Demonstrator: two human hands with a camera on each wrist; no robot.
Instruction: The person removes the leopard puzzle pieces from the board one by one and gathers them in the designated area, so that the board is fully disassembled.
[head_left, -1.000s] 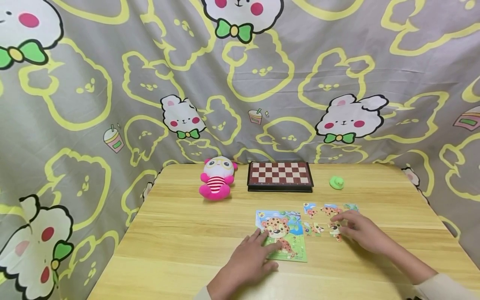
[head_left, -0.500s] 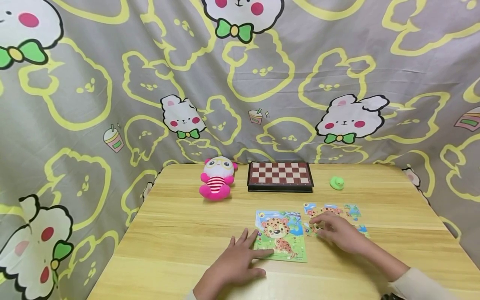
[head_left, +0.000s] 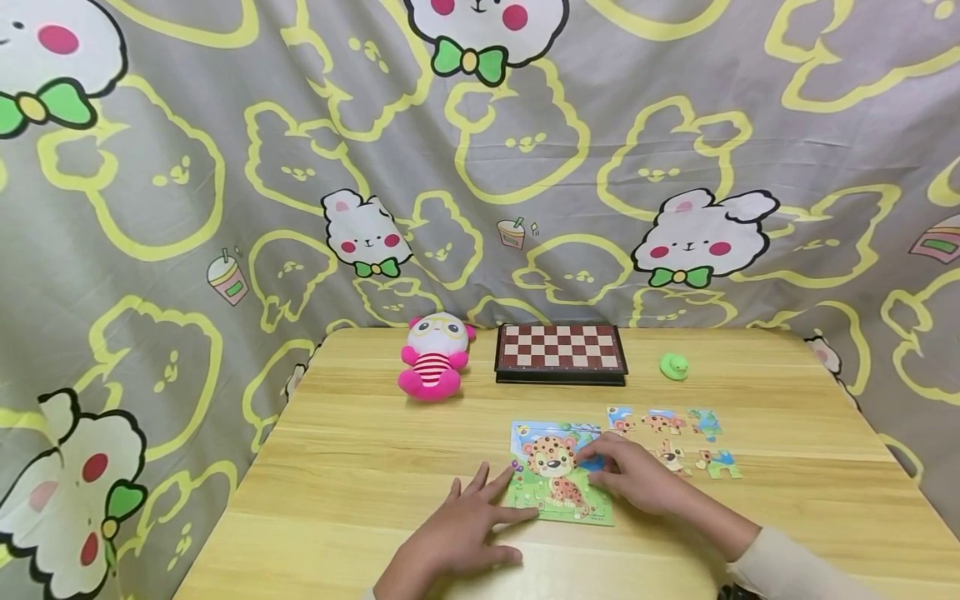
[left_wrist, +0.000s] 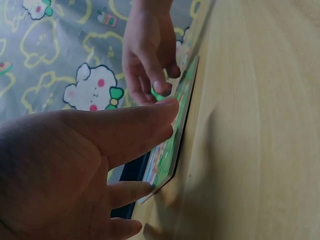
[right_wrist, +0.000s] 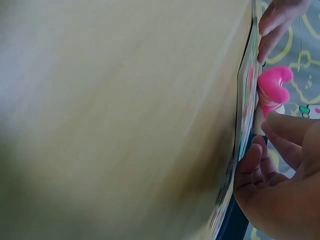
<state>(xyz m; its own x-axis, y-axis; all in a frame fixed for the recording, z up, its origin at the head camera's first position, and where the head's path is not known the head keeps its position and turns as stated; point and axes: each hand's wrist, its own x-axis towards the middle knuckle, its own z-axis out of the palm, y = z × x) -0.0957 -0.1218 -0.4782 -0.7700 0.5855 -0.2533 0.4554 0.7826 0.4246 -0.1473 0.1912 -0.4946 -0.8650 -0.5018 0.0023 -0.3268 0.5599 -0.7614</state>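
A square jigsaw board (head_left: 555, 500) with a leopard picture lies on the wooden table. My left hand (head_left: 467, 527) is spread at its left edge, fingertips touching or very near the board. Over the board's right side is my right hand (head_left: 637, 477), its fingers loosely bent; no piece shows in its grasp in either wrist view. To the right lie several loose jigsaw pieces, among them a green-blue piece (head_left: 705, 423), a leopard-spotted piece (head_left: 663, 421) and a blue-green piece (head_left: 720, 464). The right hand hides part of this group and the board's right side.
At the back stand a pink panda plush (head_left: 433, 358), a folded chessboard (head_left: 559, 350) and a small green duck toy (head_left: 673, 366). A grey patterned curtain (head_left: 450, 292) hangs behind the table (head_left: 337, 483).
My right hand has swept left from the loose pieces to the board, uncovering the pieces on the right. My left hand has drawn back slightly to the left. The board stays put.
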